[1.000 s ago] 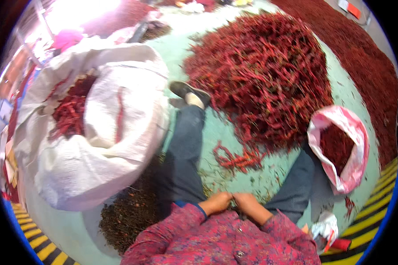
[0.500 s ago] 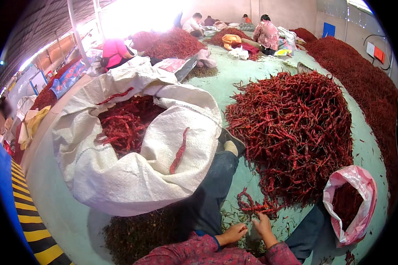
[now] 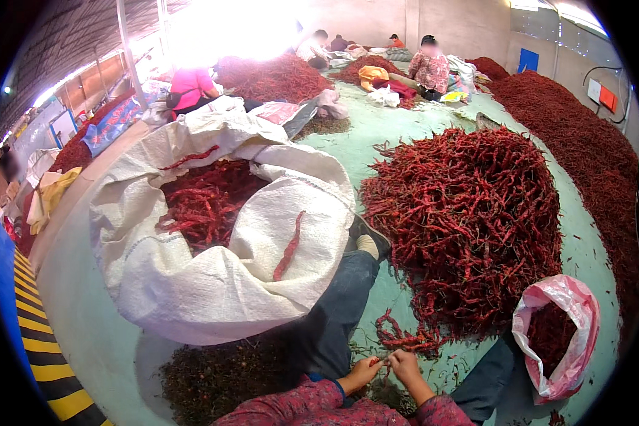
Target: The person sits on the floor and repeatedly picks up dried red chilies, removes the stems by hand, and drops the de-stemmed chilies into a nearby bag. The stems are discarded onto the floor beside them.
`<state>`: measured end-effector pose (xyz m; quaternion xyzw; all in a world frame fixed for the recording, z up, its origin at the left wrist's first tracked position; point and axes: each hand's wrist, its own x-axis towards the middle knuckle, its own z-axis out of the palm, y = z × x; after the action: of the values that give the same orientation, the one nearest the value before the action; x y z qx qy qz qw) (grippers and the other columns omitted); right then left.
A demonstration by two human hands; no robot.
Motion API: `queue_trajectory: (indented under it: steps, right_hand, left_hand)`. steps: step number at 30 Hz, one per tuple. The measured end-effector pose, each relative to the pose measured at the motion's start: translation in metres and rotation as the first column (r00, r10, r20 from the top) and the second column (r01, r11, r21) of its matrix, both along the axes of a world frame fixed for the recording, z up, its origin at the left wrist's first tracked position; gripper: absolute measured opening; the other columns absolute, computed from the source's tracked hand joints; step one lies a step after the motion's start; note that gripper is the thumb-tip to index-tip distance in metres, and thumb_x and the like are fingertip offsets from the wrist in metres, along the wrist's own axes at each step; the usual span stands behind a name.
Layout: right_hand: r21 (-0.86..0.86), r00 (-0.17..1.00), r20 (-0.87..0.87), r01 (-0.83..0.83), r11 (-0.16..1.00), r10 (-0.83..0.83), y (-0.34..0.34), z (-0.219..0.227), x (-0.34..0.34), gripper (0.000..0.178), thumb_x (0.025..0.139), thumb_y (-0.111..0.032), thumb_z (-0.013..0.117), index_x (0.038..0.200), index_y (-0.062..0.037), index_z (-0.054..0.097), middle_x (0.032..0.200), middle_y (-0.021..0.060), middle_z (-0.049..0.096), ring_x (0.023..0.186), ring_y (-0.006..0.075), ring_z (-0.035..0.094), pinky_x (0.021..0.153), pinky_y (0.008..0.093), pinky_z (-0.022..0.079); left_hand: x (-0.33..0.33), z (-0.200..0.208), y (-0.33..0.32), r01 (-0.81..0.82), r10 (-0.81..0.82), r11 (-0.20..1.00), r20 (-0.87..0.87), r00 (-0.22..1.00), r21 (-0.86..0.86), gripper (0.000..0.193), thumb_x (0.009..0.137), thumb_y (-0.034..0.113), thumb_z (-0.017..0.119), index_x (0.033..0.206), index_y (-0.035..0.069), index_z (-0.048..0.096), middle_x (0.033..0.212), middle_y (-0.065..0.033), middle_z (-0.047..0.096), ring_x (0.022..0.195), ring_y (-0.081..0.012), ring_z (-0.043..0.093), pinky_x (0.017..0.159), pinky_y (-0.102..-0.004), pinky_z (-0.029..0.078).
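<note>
White sack (image 3: 206,302), pink sack (image 3: 571,290): two. The left hand (image 3: 362,373) pinches one pepper (image 3: 375,362). I can't tell if the right hand (image 3: 407,367) grips.

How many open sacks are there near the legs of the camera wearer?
2: one large white sack beside the left leg, and one smaller pink-and-white sack beside the right leg. Another may be hidden behind the large one.

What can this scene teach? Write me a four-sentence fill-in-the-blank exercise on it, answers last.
1. The left hand and right hand are held close ____.
2. The pink-rimmed bag lies to the ____ of the chili heap.
3. The large sack is ____.
4. The striped band is yellow and ____.

Missing words: together; right; white; black.
</note>
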<state>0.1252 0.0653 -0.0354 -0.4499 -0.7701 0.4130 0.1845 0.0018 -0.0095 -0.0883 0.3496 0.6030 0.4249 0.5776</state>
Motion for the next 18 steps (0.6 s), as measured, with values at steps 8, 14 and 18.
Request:
queue_trajectory:
  steps: [8, 14, 18]
  right_hand:
    - [0.018, 0.993, -0.049, 0.107, 0.994, -0.106, -0.037, 0.016, 0.009, 0.017, 0.069, -0.015, 0.057, 0.063, -0.0003, 0.053, 0.057, 0.0142, 0.051, 0.05, 0.0244, 0.052, 0.047, 0.0313, 0.04]
    - [0.118, 0.999, -0.004, 0.042, 0.992, -0.042, -0.041, 0.012, 0.017, 0.02, 0.074, -0.018, 0.052, 0.065, 0.0, 0.051, 0.06, 0.0177, 0.048, 0.056, 0.0329, 0.048, 0.049, 0.036, 0.037]
    - [0.164, 0.991, 0.06, 0.107, 0.981, -0.118, -0.044, 0.002, 0.027, 0.022, 0.074, -0.018, 0.05, 0.062, 0.0003, 0.048, 0.059, 0.0184, 0.047, 0.057, 0.0343, 0.048, 0.049, 0.0374, 0.036]
  left_hand:
    - [0.003, 0.006, -0.008, 0.183, -0.08, 0.965, 0.454, 0.887, -0.189, 0.017, 0.079, 0.023, 0.048, 0.081, 0.007, 0.053, 0.061, 0.004, 0.047, 0.05, -0.0045, 0.038, 0.043, -0.0204, 0.031]
    - [0.001, 0.021, -0.013, 0.208, -0.187, 0.97, 0.156, 0.97, -0.129, 0.018, 0.077, 0.021, 0.049, 0.075, 0.004, 0.053, 0.061, 0.0032, 0.044, 0.054, -0.0071, 0.037, 0.047, -0.0237, 0.032]
    - [0.007, 0.014, -0.015, 0.233, -0.227, 0.972, 0.157, 0.961, -0.024, 0.015, 0.077, 0.015, 0.052, 0.075, 0.001, 0.051, 0.066, 0.0022, 0.046, 0.063, -0.0064, 0.039, 0.055, -0.0229, 0.035]
